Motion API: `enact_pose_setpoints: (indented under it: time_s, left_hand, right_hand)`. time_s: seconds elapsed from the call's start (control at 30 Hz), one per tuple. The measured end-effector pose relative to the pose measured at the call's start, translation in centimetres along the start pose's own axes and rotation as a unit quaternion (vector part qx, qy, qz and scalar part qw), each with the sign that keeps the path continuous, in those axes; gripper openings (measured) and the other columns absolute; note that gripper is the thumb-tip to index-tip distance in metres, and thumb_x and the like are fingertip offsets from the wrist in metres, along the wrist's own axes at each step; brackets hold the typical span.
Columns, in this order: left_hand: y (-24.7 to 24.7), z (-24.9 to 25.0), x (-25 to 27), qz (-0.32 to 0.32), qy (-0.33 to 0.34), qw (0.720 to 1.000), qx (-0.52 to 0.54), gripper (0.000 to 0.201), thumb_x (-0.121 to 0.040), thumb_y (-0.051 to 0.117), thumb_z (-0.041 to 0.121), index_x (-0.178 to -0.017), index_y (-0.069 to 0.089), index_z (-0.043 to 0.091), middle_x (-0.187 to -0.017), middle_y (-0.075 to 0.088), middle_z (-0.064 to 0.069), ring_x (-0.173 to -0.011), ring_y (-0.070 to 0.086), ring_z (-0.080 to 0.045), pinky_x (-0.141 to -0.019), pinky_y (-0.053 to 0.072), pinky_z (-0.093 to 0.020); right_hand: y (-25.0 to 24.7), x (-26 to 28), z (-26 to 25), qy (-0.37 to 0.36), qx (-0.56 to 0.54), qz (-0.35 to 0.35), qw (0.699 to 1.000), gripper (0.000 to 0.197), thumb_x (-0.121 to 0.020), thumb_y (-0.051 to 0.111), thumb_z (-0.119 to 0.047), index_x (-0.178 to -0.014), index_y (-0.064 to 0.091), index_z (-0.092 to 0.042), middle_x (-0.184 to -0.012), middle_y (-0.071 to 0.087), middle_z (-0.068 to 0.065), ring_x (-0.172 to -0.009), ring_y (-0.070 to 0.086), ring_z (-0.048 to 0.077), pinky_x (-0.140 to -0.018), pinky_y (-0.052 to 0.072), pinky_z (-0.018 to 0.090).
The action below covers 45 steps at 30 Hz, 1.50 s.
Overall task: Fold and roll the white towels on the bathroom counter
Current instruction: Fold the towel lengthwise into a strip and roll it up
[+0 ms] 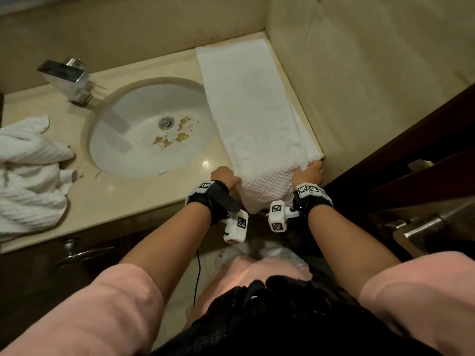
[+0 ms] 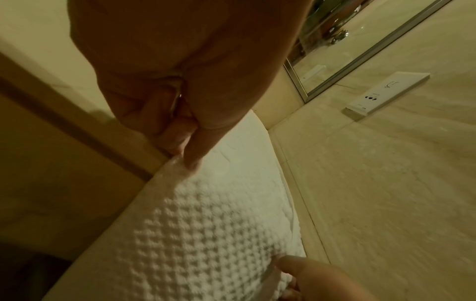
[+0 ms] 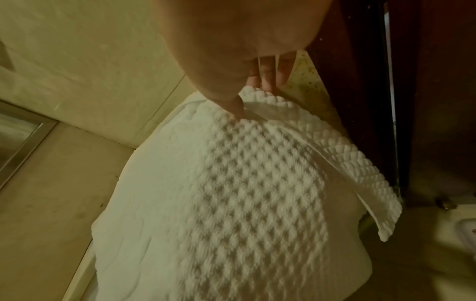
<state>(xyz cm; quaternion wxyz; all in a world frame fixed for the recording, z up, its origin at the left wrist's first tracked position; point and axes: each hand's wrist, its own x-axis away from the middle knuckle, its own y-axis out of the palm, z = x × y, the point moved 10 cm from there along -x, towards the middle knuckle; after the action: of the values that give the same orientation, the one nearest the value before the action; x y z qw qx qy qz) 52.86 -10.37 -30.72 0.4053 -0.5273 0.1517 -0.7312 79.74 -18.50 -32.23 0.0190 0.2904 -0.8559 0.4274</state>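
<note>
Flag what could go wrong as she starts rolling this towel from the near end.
1. The towel overlaps the sink rim on its left, so that edge could sag in, toward the brown stains.
2. Its near end hangs off the counter; if the left hand or right hand slips, it may slide down.
3. The right-edge layers look uneven, so the roll may skew.

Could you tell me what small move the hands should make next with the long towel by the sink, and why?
Probably turn the near end over to start the roll. The folded towel already lies as a long strip on the counter, its end hanging over the front edge, and the left hand and right hand each grip one side there.
</note>
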Motion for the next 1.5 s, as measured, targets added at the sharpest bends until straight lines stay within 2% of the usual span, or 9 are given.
enact_pose_setpoints:
  time_s: [0.17,0.37,0.53,0.67,0.83,1.0,1.1,1.33,1.5]
  left_hand:
    - [0.1,0.8,0.7,0.003,0.028,0.997,0.067,0.035,-0.093,0.053,0.021,-0.117,0.052,-0.005,-0.119,0.057,-0.022,-0.111,0.053,-0.037,-0.088,0.043,-0.038]
    - [0.4,0.3,0.5,-0.01,0.019,0.973,0.23,0.019,-0.092,0.051,0.016,-0.096,0.037,0.004,-0.077,0.037,0.001,-0.086,0.04,-0.021,-0.073,0.032,-0.03]
    - [0.6,-0.7,0.4,-0.006,-0.003,0.966,0.259,0.047,-0.093,0.045,0.019,-0.13,0.037,-0.01,-0.129,0.05,-0.027,-0.116,0.052,-0.041,-0.089,0.045,-0.042]
    - [1.0,-1.5,0.3,0.006,-0.017,0.968,0.251,0.047,-0.095,0.045,0.023,-0.127,0.039,-0.011,-0.128,0.051,-0.029,-0.113,0.054,-0.041,-0.089,0.045,-0.042]
    - [1.4,-1.7,0.2,0.006,-0.019,0.976,0.218,0.048,-0.095,0.048,0.031,-0.126,0.039,-0.004,-0.126,0.054,-0.022,-0.112,0.055,-0.037,-0.086,0.044,-0.037]
    - [2.4,-1.5,-0.2,-0.005,-0.01,0.981,0.195,0.044,-0.092,0.052,0.036,-0.111,0.052,-0.004,-0.099,0.061,-0.017,-0.105,0.059,-0.036,-0.077,0.043,-0.033]
    - [2.4,-1.1,0.0,-0.006,-0.008,0.985,0.174,0.04,-0.094,0.049,0.035,-0.114,0.052,0.0,-0.111,0.061,-0.017,-0.107,0.057,-0.034,-0.079,0.041,-0.031]
    - [1.8,-1.4,-0.8,-0.003,-0.016,0.992,0.126,0.039,-0.093,0.046,0.038,-0.099,0.06,0.003,-0.103,0.066,-0.015,-0.083,0.058,-0.027,-0.07,0.039,-0.029]
    - [1.3,-2.0,-1.4,0.001,-0.027,0.99,0.139,0.043,-0.088,0.052,0.043,-0.088,0.066,0.002,-0.084,0.069,-0.01,-0.071,0.065,-0.024,-0.071,0.054,-0.032]
  right_hand:
    - [-0.2,-0.2,-0.3,0.016,0.005,-0.021,1.0,0.032,-0.09,0.05,-0.01,-0.122,0.047,-0.005,-0.129,0.053,0.019,-0.119,0.051,0.039,-0.099,0.042,0.046]
    - [0.2,-0.7,-0.3,0.042,-0.012,-0.099,0.994,0.04,-0.1,0.033,-0.009,-0.139,0.036,0.0,-0.138,0.046,0.017,-0.125,0.047,0.031,-0.101,0.038,0.034]
    - [-0.7,-1.3,-0.2,0.033,-0.042,-0.071,0.996,0.028,-0.102,0.031,-0.018,-0.118,0.048,-0.002,-0.118,0.054,0.018,-0.104,0.053,0.029,-0.083,0.039,0.033]
    - [-0.7,-1.8,0.5,0.041,-0.112,-0.026,0.993,0.014,-0.103,0.031,-0.017,-0.097,0.042,-0.009,-0.075,0.045,0.002,-0.084,0.043,0.02,-0.07,0.031,0.028]
    - [-0.5,-1.9,0.7,0.069,-0.119,-0.017,0.99,0.023,-0.102,0.031,-0.017,-0.108,0.051,-0.008,-0.113,0.054,0.01,-0.09,0.042,0.019,-0.079,0.039,0.035]
    - [-2.0,-2.2,1.0,0.08,-0.179,0.073,0.978,0.019,-0.101,0.034,-0.013,-0.085,0.039,-0.005,-0.088,0.042,0.008,-0.076,0.036,0.016,-0.058,0.027,0.018]
    - [-2.6,-1.6,0.6,0.063,-0.157,0.075,0.983,0.02,-0.101,0.033,-0.014,-0.082,0.036,-0.009,-0.081,0.039,0.008,-0.062,0.031,0.015,-0.042,0.027,0.019]
    - [-2.5,-1.8,1.0,0.085,-0.12,0.05,0.988,0.033,-0.101,0.034,-0.018,-0.109,0.06,0.001,-0.107,0.065,0.016,-0.083,0.057,0.025,-0.065,0.038,0.028]
    - [-2.4,-1.7,1.4,0.107,-0.126,0.067,0.984,0.028,-0.1,0.039,-0.02,-0.1,0.062,-0.005,-0.088,0.057,0.007,-0.079,0.054,0.022,-0.062,0.037,0.028]
